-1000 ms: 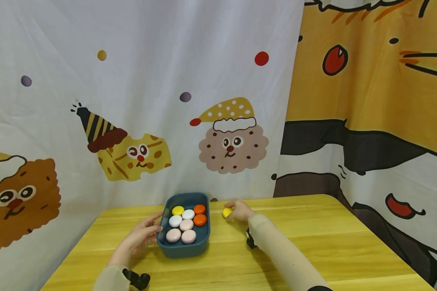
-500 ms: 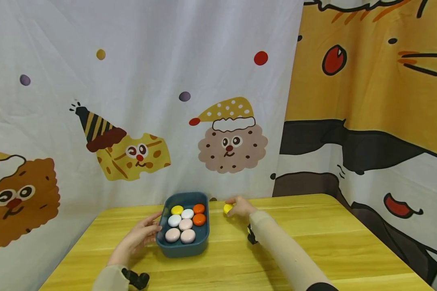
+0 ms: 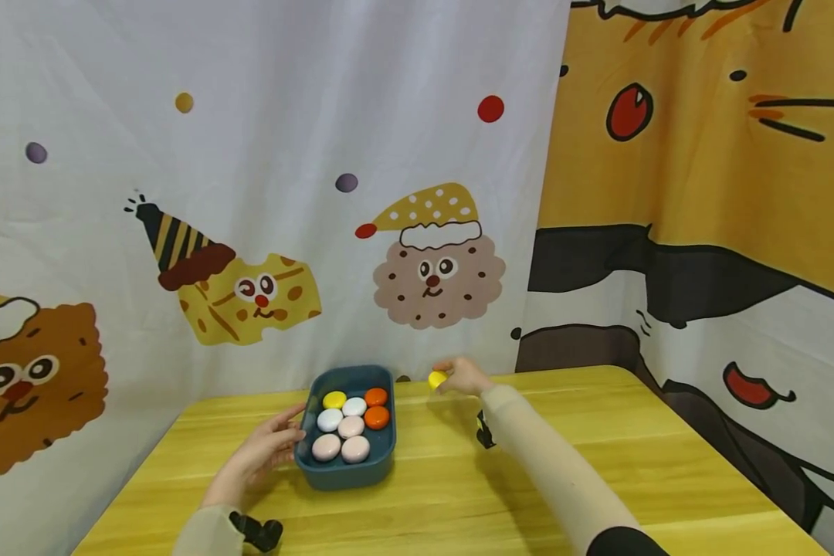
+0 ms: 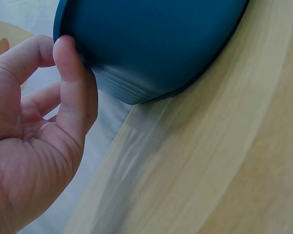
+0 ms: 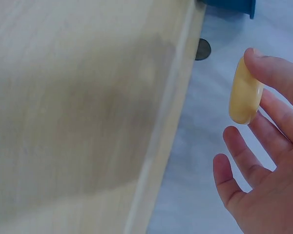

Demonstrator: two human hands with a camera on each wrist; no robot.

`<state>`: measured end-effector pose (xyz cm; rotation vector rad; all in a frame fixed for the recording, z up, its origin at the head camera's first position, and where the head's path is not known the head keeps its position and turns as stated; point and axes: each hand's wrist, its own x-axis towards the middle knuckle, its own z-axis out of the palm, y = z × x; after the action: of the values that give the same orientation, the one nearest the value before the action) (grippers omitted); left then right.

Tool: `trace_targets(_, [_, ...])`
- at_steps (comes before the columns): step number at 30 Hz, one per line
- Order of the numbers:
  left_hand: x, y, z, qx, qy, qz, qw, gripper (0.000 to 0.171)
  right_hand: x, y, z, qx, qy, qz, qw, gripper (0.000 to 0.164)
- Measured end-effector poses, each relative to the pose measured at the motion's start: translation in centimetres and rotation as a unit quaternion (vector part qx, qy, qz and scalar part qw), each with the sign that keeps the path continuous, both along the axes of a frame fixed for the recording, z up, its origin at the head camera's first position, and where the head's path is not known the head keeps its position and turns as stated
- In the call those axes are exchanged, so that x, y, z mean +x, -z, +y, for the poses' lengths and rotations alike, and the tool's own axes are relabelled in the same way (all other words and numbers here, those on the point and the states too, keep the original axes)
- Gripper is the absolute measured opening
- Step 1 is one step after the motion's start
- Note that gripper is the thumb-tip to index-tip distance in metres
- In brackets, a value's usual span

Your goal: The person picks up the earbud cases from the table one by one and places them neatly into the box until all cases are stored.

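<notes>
My right hand [image 3: 464,376] pinches a glossy yellow disc [image 3: 437,379] between thumb and fingers, above the back of the table. In the right wrist view the yellow disc [image 5: 245,93] is seen edge-on, thick and rounded, with the ring and little fingers held away from it. My left hand [image 3: 267,446] rests against the left side of a dark blue box [image 3: 345,476]; in the left wrist view its thumb touches the outer wall near the rim. Inside the box lie similar discs: a yellow one [image 3: 334,400], two white, two orange [image 3: 377,418] and three pale pink [image 3: 355,449].
The box stands on a yellow wood-grain table [image 3: 431,502], toward its back edge. Right behind that edge hangs a white curtain [image 3: 264,154] with cartoon prints. An orange, black and white printed cloth [image 3: 695,177] hangs at the right.
My right hand has lifted the yellow disc up from the table, slightly back. The left hand has stayed at the box. The head view has shifted slightly.
</notes>
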<state>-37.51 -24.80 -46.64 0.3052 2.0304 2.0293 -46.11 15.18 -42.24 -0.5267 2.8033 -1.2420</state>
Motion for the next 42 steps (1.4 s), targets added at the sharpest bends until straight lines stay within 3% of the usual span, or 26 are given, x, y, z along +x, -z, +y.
trace_targets(8, [0.1,-0.2,-0.2,-0.006,-0.005,0.002,1.0000,0.069,0.0,-0.6,0.3,0.005,-0.007,0.007,1.000,0.054])
trace_targets(18, [0.1,-0.2,-0.1,-0.007,-0.012,-0.007,0.9999,0.069,0.5,0.8,0.4,0.007,-0.011,-0.005,1.000,0.052])
trace_targets(32, [0.0,-0.4,0.1,-0.006,-0.017,-0.008,0.9998,0.069,2.8,-3.5,-2.7,0.018,-0.093,0.014,0.995,0.048])
trace_targets(42, [0.0,-0.4,0.1,-0.006,-0.013,-0.005,0.9999,0.069,4.0,-4.5,-6.4,0.083,-0.177,0.032,0.980,0.050])
